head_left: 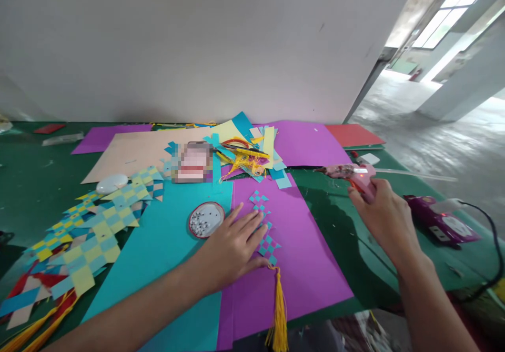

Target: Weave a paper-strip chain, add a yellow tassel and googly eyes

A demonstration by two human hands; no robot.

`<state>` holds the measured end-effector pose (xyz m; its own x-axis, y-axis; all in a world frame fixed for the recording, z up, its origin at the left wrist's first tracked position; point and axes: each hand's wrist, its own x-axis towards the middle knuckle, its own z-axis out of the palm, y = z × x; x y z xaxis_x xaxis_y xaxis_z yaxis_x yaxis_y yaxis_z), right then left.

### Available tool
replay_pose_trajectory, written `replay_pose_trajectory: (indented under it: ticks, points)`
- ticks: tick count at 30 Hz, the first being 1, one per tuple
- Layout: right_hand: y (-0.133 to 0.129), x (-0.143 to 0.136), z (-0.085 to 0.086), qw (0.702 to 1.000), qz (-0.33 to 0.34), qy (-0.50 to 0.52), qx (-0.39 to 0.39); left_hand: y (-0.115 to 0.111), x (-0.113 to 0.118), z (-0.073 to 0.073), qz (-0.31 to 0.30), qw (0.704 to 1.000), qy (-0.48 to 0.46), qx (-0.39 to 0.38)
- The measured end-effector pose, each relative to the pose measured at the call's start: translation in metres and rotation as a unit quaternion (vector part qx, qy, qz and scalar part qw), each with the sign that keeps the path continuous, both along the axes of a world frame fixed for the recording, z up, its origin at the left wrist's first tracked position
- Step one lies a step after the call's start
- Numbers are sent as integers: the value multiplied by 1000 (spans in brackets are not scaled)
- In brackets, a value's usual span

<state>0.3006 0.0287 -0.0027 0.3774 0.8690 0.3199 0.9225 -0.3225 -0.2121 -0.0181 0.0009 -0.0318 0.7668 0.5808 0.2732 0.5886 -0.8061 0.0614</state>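
Observation:
My left hand (239, 239) lies palm down with its fingers stretched out, over the left edge of a woven paper piece (269, 247) in blue and purple checks. The hand hides part of that piece. A yellow tassel (279, 304) hangs from its lower end over the purple sheet (292, 262). My right hand (384, 212) is wrapped round the handle of a pink hot glue gun (347, 171), its nozzle pointing left above the green table. Left of my left hand sits a round red-rimmed dish (209, 215) holding small black-and-white beads, which look like googly eyes.
Finished-looking checked paper pieces (98, 236) are heaped at left beside a white oval object (112, 183). Paper strips and yellow threads (248, 162) lie behind, near a pixelated phone-like object (193, 162). A purple power strip (440, 220) with a black cord sits at right. A white panel (177, 47) stands behind.

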Motion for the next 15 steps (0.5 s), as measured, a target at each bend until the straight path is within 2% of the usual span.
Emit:
replay_pose_trajectory:
  ticks: [4, 8, 11, 15]
  points:
    - [3, -24, -4, 994, 100, -28, 30, -6, -1, 3, -16, 1000, 1, 15]
    - [7, -52, -14, 978, 203, -35, 27, -9, -2, 0, -10, 999, 2, 31]
    - [11, -64, -19, 970, 242, -31, 5, -11, -3, -1, -8, 1000, 0, 29]
    - [14, -69, -21, 966, 255, -33, -29, -11, -3, 1, -8, 1000, -1, 21]
